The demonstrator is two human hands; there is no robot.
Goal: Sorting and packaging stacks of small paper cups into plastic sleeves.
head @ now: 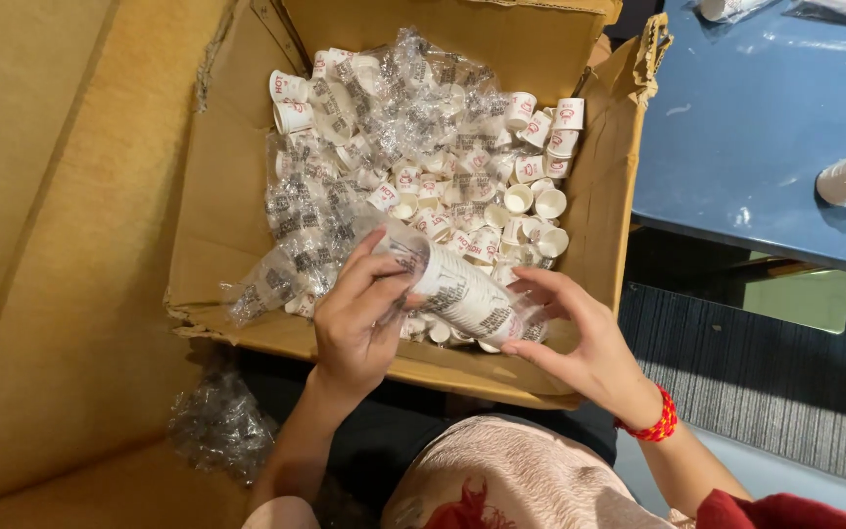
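Two hands [462, 323], one wrapped cup stack [462, 289], one cardboard box [217, 245]

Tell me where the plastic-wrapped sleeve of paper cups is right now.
In the head view, the wrapped sleeve of cups sits low and centre, held between the left hand and right hand, over the near edge of the cardboard box of loose cups.

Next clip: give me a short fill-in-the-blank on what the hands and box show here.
1. Both hands, left hand and right hand, hold a plastic-wrapped sleeve of cups over a ____ box.
2. The box is full of small paper ____.
3. A red ____ circles the right wrist.

Missing: cardboard; cups; bracelet
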